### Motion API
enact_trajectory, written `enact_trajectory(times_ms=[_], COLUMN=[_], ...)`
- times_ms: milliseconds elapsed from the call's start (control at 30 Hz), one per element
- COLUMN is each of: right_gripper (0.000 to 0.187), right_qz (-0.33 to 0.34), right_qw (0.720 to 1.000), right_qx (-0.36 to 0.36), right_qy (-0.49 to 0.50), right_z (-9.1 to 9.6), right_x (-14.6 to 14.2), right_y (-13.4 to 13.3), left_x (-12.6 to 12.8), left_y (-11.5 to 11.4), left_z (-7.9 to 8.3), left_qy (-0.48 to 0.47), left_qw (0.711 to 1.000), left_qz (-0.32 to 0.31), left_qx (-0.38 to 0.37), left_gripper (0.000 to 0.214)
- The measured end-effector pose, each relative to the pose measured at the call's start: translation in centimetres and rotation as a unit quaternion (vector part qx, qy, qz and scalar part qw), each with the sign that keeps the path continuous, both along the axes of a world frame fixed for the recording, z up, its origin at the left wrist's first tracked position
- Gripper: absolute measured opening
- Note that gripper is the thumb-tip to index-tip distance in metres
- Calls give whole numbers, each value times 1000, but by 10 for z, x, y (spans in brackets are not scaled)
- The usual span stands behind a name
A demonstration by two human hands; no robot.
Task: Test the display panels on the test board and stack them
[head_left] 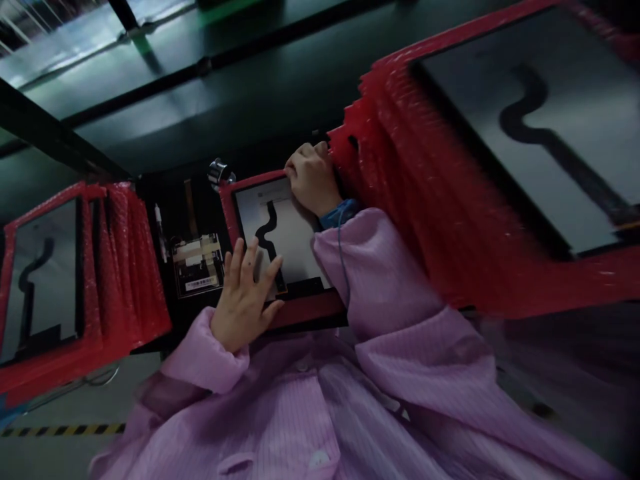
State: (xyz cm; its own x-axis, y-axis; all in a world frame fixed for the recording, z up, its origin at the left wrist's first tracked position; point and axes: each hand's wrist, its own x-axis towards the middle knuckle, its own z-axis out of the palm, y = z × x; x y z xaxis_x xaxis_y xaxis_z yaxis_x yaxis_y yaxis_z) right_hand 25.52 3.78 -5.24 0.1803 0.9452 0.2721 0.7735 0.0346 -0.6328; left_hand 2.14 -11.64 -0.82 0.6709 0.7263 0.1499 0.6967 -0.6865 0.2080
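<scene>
A flat display panel (297, 230) with a silver-grey back lies on red bubble wrap (310, 310) in front of me. Its black flex cable (270, 217) runs in an S-curve down the back to the lower edge. My left hand (245, 287) is open, fingers spread over the panel's lower left side, the thumb near the cable's lower end. At the panel's upper right edge, my right hand (314, 177) is closed with its fingers curled under. Whatever those fingers hold, if anything, is hidden. A blue wrist strap (340, 213) with a cord circles the right wrist.
Red bubble-wrapped stacks stand on both sides, topped by a left panel (45, 267) and a larger-looking right panel (530, 133). Left of centre lie a small circuit board (197, 263), a white pen-like stick (160, 233) and a shiny metal cylinder (219, 172).
</scene>
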Motion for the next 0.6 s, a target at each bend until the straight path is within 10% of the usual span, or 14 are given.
enact_trajectory(times_ms=[333,600], right_gripper=[18,18], right_qz=[-3,-7], right_qw=[964,914], right_qx=[224,211], right_qy=[142,346], right_z=[49,49], right_x=[16,11], right_y=[-21,-25], left_x=[-9,-2], left_y=[-14,4], left_z=[-30,-3], left_qy=[-184,-427], left_qw=[962,824], left_qz=[190,293], left_qx=[-62,-229], left_gripper=[131,90])
